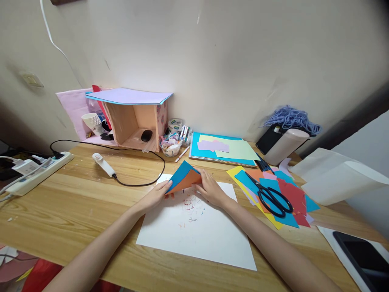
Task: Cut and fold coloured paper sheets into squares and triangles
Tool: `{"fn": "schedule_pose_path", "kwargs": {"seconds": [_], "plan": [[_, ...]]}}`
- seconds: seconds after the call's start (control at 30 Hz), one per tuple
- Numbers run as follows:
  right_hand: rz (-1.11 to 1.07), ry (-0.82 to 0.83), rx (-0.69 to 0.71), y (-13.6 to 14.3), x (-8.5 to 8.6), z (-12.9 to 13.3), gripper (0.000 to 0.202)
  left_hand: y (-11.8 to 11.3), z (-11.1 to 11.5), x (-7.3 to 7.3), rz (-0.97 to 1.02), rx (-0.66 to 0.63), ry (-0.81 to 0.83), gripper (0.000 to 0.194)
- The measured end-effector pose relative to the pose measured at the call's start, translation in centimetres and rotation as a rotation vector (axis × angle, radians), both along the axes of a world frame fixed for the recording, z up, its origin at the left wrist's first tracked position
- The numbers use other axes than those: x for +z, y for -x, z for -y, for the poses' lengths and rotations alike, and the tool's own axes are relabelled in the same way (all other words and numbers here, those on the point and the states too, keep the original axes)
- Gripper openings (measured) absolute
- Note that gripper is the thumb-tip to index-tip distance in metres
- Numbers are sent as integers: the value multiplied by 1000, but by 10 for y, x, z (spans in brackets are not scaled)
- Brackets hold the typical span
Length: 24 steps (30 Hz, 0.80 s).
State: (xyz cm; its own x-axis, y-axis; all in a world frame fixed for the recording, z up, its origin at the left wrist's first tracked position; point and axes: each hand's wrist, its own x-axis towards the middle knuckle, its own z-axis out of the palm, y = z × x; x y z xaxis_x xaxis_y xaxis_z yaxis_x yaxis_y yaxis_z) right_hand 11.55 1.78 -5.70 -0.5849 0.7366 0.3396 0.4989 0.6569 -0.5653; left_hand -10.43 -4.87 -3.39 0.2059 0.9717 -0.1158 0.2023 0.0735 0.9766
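Between my hands, above a white sheet [209, 239] with colored marks on it, I hold blue-and-orange paper [184, 178]. Its blue face shows at the upper left and the orange one at the lower right; I cannot tell whether it is one folded piece or two. My left hand [158, 194] is closed on the left edge, thumb on top. On the right edge, my right hand [211, 188] is closed too, its fingertips partly hidden. Black-handled scissors [267, 194] lie on colored paper scraps [293, 196] to the right.
A white corded tool [103, 164] lies on the left with its black cord looping across the table, near a power strip [39, 174]. Behind stand an open box [130, 121], a tub of scraps [172, 148] and a paper stack [223, 150]. A phone [361, 255] lies front right.
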Motion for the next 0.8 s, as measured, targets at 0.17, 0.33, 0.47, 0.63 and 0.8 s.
{"fn": "schedule_pose_path", "kwargs": {"seconds": [0.17, 0.33, 0.47, 0.63, 0.8], "plan": [[-13, -34, -77, 0, -4, -1, 37, -3, 4, 5, -79, -103, -42, 37], [-113, -25, -172, 0, -2, 0, 23, -7, 4, 0, -134, -66, -94, 29], [-441, 225, -303, -5, 2, -7, 27, -4, -1, -4, -93, 68, -130, 24], [-701, 704, -63, 6, 5, 0, 40, -11, 2, 1, -38, 212, -153, 30], [-594, 821, 197, 38, 8, 36, 26, -32, 14, 4, 5, 171, -201, 25]]}}
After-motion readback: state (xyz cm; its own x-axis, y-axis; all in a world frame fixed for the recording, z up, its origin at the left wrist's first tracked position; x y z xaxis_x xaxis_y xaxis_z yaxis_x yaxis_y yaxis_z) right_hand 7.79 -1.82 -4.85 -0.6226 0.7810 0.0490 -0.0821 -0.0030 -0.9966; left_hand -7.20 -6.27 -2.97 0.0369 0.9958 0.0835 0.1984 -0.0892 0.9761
